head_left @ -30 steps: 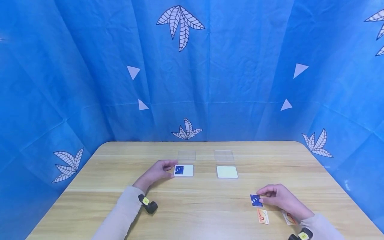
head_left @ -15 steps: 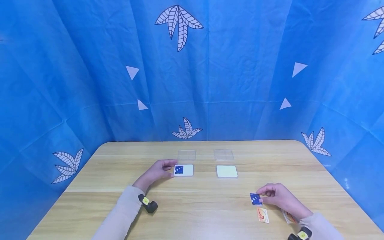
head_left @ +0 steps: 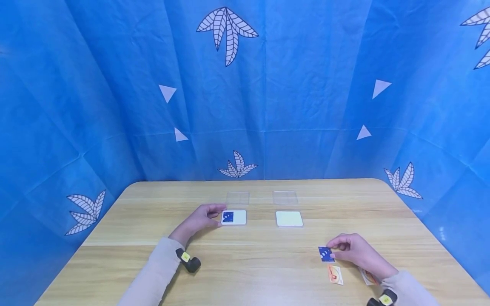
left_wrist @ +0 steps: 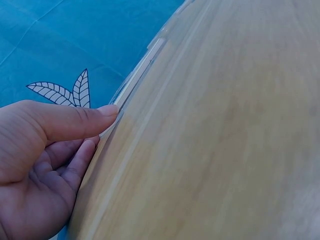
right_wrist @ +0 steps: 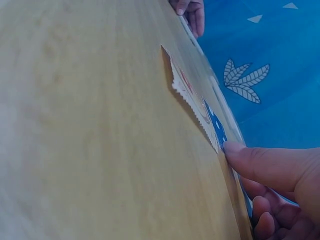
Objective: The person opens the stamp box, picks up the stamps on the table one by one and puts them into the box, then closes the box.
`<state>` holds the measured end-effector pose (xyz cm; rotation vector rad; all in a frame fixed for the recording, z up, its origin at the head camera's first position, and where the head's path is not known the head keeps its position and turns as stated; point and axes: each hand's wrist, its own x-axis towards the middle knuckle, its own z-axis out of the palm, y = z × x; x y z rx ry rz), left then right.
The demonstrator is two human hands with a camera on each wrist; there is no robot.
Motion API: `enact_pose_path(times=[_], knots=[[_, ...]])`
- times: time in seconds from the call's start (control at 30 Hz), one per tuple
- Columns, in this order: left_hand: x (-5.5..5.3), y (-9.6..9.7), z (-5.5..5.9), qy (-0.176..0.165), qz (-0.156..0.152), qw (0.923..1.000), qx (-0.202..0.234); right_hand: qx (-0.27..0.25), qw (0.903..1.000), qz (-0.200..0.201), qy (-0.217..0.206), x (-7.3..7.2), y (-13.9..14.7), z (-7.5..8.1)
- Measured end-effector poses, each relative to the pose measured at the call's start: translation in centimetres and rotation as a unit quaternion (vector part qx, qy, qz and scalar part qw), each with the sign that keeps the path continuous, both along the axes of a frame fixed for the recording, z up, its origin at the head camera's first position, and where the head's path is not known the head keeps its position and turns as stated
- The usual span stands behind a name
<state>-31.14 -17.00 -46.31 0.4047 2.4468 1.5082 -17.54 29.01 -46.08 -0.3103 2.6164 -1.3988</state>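
Observation:
My left hand [head_left: 199,220] grips the left end of a shallow clear case with a white card [head_left: 240,217] in it, thumb at the near corner and forefinger at the far one. On that card's left half lies a dark blue stamp [head_left: 227,217] with white crescents. Over at the right, my right hand [head_left: 353,251] pinches the right edge of a matching blue stamp [head_left: 325,254] between thumb and fingers. In the right wrist view the thumb tip meets this blue stamp [right_wrist: 215,123], mostly hidden behind a curled, perforated orange-and-white stamp [right_wrist: 187,95].
A second white card [head_left: 289,219] in a clear case lies right of the first. Two clear lids, a left lid [head_left: 237,198] and a right lid [head_left: 285,197], lie behind them. Another orange stamp [head_left: 367,277] is partly covered by my right wrist. Blue curtain [head_left: 306,106] surrounds the table.

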Motion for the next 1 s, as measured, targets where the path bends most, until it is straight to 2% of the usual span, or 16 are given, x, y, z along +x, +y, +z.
enact_pose_path(times=[0.2, 0.47, 0.8, 1.0], knots=[[0.46, 0.05, 0.42, 0.002, -0.004, 1.0000, 0.006, -0.004, 1.0000, 0.001, -0.005, -0.06, -0.05, -0.09], [0.05, -0.23, -0.06, 0.001, -0.018, 0.9998, 0.011, -0.006, 0.9999, 0.002, -0.009, 0.00, -0.32, 0.22], [0.19, -0.03, 0.09, -0.002, 0.007, 1.0000, -0.003, -0.010, 0.9999, 0.003, -0.011, -0.03, -0.37, 0.10], [0.09, -0.07, -0.04, 0.000, -0.002, 1.0000, 0.000, -0.019, 0.9998, 0.004, -0.007, -0.10, -0.41, -0.03]])
